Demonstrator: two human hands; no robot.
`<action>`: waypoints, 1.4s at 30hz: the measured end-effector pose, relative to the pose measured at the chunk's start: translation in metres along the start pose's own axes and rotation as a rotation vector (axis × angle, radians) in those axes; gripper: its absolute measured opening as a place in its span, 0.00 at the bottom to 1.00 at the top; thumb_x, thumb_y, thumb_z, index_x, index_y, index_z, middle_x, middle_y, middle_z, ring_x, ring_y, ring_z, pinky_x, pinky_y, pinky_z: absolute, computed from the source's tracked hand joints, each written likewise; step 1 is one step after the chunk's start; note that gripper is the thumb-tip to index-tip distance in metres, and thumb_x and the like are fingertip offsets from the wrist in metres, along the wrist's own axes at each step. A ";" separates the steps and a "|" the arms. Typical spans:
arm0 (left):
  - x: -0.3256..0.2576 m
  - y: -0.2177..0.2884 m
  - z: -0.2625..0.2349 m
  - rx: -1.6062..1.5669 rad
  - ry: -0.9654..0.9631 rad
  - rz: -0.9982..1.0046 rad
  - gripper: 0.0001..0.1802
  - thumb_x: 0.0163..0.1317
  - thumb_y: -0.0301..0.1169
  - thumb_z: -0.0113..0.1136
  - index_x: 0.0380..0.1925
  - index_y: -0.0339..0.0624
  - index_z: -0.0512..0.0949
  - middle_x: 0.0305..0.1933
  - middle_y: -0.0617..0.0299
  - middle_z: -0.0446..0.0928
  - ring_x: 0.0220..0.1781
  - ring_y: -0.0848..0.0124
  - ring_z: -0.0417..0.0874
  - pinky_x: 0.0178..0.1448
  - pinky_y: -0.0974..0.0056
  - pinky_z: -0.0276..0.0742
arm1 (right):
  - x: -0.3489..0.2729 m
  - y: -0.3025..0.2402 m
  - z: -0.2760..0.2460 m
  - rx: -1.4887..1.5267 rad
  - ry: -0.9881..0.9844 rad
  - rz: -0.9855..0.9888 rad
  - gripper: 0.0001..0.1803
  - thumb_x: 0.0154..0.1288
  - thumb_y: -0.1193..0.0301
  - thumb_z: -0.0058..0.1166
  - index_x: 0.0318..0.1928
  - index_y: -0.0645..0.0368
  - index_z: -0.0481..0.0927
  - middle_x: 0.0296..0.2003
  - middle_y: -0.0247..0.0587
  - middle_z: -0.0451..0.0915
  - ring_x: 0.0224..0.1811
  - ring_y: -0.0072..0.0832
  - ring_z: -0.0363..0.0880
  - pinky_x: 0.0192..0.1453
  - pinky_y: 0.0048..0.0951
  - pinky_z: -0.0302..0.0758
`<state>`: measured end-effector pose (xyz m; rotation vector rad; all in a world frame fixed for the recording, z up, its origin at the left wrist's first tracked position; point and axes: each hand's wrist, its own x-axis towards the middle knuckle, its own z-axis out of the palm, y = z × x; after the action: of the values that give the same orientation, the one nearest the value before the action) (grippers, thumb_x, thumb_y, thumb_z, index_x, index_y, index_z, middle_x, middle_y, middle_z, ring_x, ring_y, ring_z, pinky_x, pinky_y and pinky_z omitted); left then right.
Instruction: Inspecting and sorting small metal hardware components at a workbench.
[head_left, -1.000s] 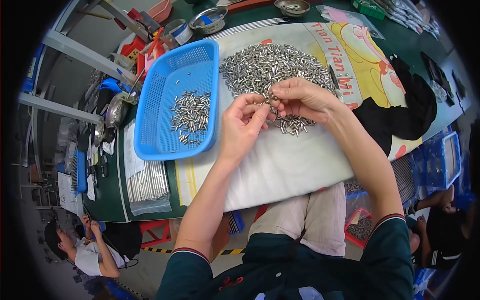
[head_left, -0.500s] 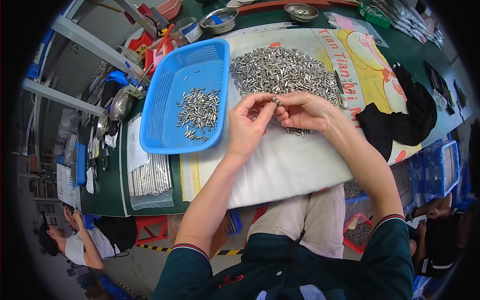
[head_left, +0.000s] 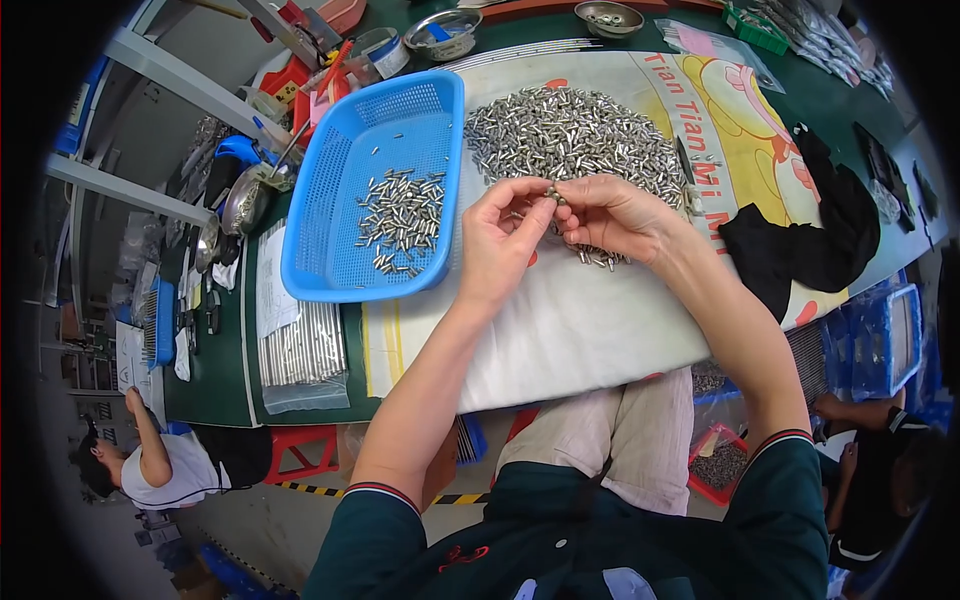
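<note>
Pinching one small metal pin (head_left: 552, 193) between the fingertips of both hands above the white cloth (head_left: 590, 330).

The green workbench (head_left: 215, 385) carries the cloth as a pale work surface, so that small parts show against it; the blue mesh basket (head_left: 372, 190) lies at the left, within reach of the left hand (head_left: 500, 243), and holds a small batch of pins (head_left: 400, 215); the large heap of metal pins (head_left: 575, 135) lies just beyond both hands; the left hand and right hand (head_left: 612, 215) meet thumb to forefinger, each closed on the single pin, held raised, apparently for close handling.
</note>
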<state>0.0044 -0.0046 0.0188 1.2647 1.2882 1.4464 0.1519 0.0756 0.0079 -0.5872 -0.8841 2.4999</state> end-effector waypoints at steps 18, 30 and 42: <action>0.008 -0.011 -0.003 0.573 -0.068 0.006 0.05 0.53 0.22 0.53 0.29 0.29 0.73 0.22 0.51 0.74 0.18 0.65 0.76 0.22 0.62 0.70 | 0.079 -0.016 0.090 -1.164 0.220 -0.939 0.12 0.53 0.68 0.52 0.33 0.65 0.81 0.28 0.50 0.80 0.32 0.39 0.80 0.40 0.34 0.74; 0.003 -0.021 -0.015 0.778 -0.174 0.381 0.06 0.48 0.22 0.58 0.29 0.35 0.78 0.27 0.56 0.75 0.26 0.65 0.78 0.32 0.64 0.72 | 0.000 -0.017 0.030 -1.789 0.320 -0.670 0.06 0.47 0.74 0.50 0.26 0.63 0.78 0.25 0.48 0.78 0.31 0.44 0.77 0.37 0.39 0.72; 0.001 -0.013 -0.017 0.898 -0.303 0.306 0.05 0.48 0.23 0.57 0.26 0.33 0.76 0.27 0.53 0.74 0.27 0.63 0.78 0.34 0.61 0.72 | -0.004 0.006 0.015 -2.031 0.163 -0.507 0.03 0.44 0.76 0.52 0.23 0.61 0.77 0.28 0.42 0.74 0.37 0.39 0.74 0.39 0.37 0.72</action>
<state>-0.0134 -0.0050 0.0068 2.2423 1.6359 0.7847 0.1462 0.0618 0.0154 -0.7998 -2.7290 0.3536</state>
